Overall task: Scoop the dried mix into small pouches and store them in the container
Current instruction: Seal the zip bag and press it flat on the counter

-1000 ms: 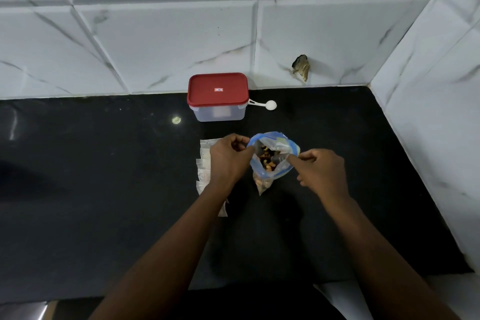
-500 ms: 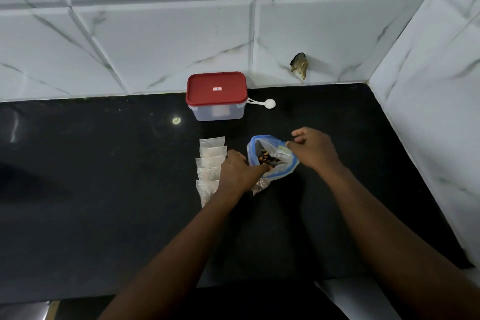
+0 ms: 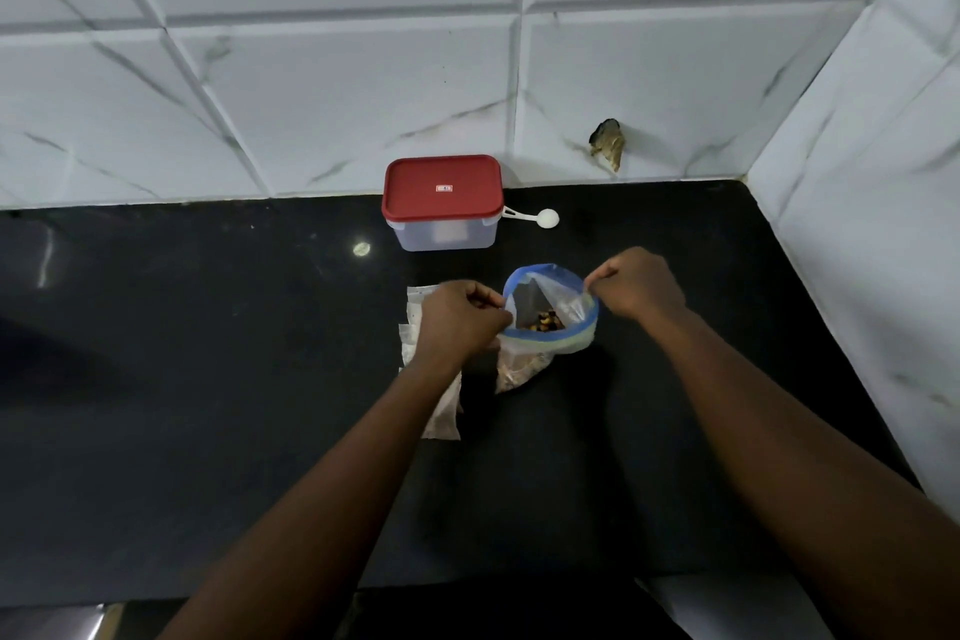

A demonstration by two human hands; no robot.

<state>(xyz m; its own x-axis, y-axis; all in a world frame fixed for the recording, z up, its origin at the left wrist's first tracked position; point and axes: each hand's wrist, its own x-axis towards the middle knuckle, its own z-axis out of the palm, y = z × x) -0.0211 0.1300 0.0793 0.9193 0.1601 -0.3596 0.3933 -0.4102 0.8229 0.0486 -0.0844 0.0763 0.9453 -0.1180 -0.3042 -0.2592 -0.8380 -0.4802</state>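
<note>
A fanned stack of small clear pouches [image 3: 415,327] lies flat on the black counter [image 3: 208,379], about midway between its back and front edges. It is partly hidden under the left hand [image 3: 462,322] and wrist (the nearest pouch shows past the forearm, toward the front edge).

Just right of the pouches stands the zip bag [image 3: 556,337]. Its blue-rimmed mouth is held wide between the two hands, and the dried mix [image 3: 543,321] shows dark and orange inside. More of it is visible through the clear lower wall.

The left hand's grip is closed on the left side of the bag's rim, which it pinches between thumb and curled fingers. That forearm rises from the counter's front edge, slanting right.

The right hand [image 3: 639,286] grips the rim's right side, with its fingers curled tight and knuckles up. Its forearm comes in from the front right corner.

Behind them, near the back edge against the tiled wall, sits the clear container [image 3: 441,237] with its red lid [image 3: 441,187] on. A white measuring spoon [image 3: 545,218] lies just to the container's right, its handle reaching the lid's corner (whether it touches is unclear).
</note>
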